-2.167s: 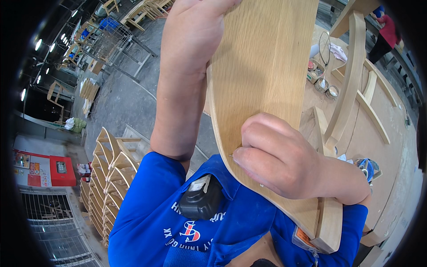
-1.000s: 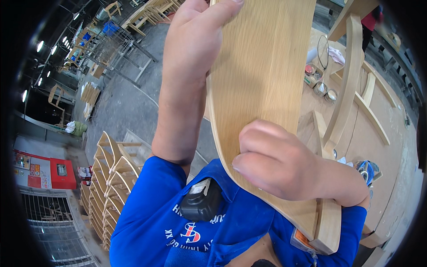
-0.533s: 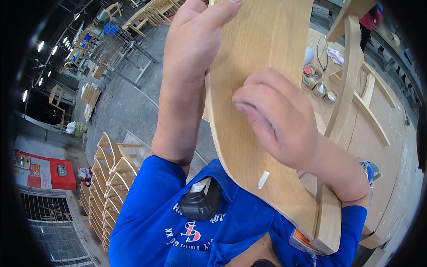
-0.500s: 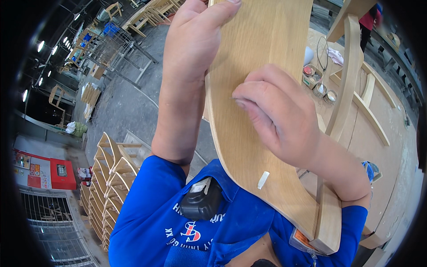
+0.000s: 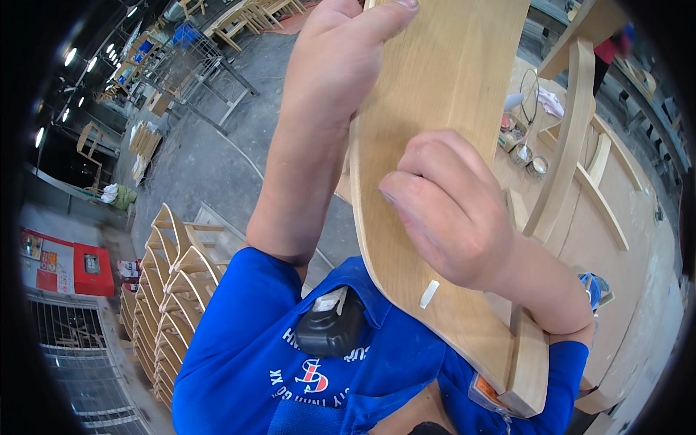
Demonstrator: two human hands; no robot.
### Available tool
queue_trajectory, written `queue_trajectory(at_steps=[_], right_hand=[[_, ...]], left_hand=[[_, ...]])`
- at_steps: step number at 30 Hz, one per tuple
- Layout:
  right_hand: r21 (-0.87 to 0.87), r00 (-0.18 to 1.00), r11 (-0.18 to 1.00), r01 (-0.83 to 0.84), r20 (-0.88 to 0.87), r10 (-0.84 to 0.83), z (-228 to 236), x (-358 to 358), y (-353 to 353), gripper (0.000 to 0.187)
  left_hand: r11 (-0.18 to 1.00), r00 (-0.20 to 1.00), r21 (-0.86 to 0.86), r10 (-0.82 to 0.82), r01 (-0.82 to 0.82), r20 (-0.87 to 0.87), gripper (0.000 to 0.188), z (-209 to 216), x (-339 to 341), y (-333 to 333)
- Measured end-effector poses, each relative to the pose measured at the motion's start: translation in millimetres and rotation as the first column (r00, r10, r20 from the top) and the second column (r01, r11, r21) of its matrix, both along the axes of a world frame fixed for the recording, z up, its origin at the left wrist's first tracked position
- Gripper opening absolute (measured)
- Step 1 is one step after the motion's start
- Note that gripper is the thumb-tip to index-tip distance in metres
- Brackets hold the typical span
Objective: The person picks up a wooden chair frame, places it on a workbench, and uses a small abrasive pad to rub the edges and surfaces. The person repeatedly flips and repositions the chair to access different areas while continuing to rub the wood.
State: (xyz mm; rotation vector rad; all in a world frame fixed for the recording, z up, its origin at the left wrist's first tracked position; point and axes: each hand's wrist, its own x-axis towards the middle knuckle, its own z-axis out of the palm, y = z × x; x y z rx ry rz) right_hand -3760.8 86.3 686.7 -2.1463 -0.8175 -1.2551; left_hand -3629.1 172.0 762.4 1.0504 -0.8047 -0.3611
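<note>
A smooth, curved wooden chair panel (image 5: 453,65), joined to a wooden frame piece (image 5: 569,138), leans against my chest. Its far left edge is in my left hand (image 5: 333,65), thumb on top and the other fingers mostly hidden behind the wood. Over the middle of the panel my right hand (image 5: 453,206) is closed, fingers curled and pressed together against the surface. Whatever it may hold is hidden under the fingers. A short white strip (image 5: 429,293) sticks to the panel nearer to me, below the right hand.
Right of the panel stands a round worktable (image 5: 616,283) with wooden frame parts, small cans (image 5: 536,166), a cloth (image 5: 551,103) and a blue coil (image 5: 596,290). Stacked curved wooden parts (image 5: 170,290) rise at left. A metal rack (image 5: 192,76) and a person (image 5: 605,54) are farther off.
My right hand has slid slightly toward me over the panel, its fingers curled tighter. The panel's far end and my left hand have shifted a little to the right in view.
</note>
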Motion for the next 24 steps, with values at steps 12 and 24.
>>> queue_trajectory(at_steps=[12,24], right_hand=[[-0.007,1.000,1.000,0.014,-0.009,-0.014,2.8,-2.7,2.3,0.036],[-0.010,1.000,1.000,0.000,-0.011,0.000,3.6,-4.1,3.0,0.036]], left_hand=[[0.986,0.980,-0.084,-0.134,0.147,0.149,0.047,-10.6,16.2,-0.2],[1.000,0.997,-0.017,-0.020,0.022,0.073,0.046,-2.7,0.1,2.6]])
